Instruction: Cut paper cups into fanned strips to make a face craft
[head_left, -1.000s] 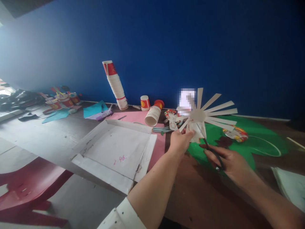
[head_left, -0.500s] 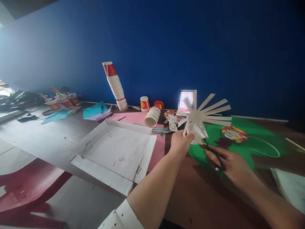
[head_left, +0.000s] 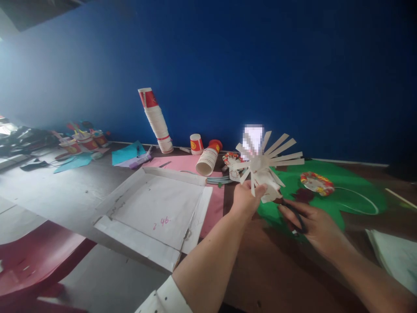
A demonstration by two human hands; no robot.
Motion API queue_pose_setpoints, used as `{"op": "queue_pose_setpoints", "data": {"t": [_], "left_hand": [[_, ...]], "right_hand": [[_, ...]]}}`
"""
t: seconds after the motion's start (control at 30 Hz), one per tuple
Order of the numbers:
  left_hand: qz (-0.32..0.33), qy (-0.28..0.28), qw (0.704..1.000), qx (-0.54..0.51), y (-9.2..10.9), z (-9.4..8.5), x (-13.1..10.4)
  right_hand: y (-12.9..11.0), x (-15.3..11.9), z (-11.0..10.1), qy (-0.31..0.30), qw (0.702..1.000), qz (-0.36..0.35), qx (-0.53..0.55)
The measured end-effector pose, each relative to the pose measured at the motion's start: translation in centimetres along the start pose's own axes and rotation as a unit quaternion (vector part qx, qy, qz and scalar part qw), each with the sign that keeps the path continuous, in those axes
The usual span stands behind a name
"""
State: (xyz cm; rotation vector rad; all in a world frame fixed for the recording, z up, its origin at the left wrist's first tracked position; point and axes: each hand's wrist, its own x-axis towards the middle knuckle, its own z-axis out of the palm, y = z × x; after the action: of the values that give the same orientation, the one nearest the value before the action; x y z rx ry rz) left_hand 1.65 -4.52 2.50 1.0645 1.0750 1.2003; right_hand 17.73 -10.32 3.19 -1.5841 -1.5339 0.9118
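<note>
My left hand (head_left: 246, 201) is closed on a paper cup (head_left: 267, 181) whose side is cut into long white strips that fan out around its base. In my right hand (head_left: 309, 221) is a pair of dark-handled scissors (head_left: 295, 213), its blades at the uncut lower part of the cup. My fingers hide most of the scissor handles, and I cannot tell whether the blades are closed. Behind the cup stands a bright blurred rectangle (head_left: 253, 137). Beside it lies a small decorated paper piece (head_left: 233, 167) with a red and yellow rim.
A shallow white box lid (head_left: 150, 208) lies left of my arm. Behind it are a tall leaning cup stack (head_left: 157, 124), a single upturned cup (head_left: 196, 144) and a stack on its side (head_left: 208, 161). Green paper (head_left: 355, 187) carries a red-yellow ring (head_left: 316, 183). A red chair (head_left: 42, 261) stands left.
The cup in my left hand has turned, so its strips point differently and more show on the left. The scissors stay at its lower edge. The whole view has shifted slightly.
</note>
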Motion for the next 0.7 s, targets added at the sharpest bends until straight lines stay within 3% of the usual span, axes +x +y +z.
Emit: {"op": "queue_pose_setpoints", "data": {"t": [0.33, 0.7], "left_hand": [[-0.007, -0.03, 0.994, -0.102, 0.05, 0.61, -0.43], [0.012, -0.021, 1.0, -0.019, 0.02, 0.52, -0.63]], "right_hand": [[0.29, -0.14, -0.08, -0.001, 1.0, 0.001, 0.004], [0.02, 0.01, -0.08, 0.004, 0.999, -0.019, -0.028]]}}
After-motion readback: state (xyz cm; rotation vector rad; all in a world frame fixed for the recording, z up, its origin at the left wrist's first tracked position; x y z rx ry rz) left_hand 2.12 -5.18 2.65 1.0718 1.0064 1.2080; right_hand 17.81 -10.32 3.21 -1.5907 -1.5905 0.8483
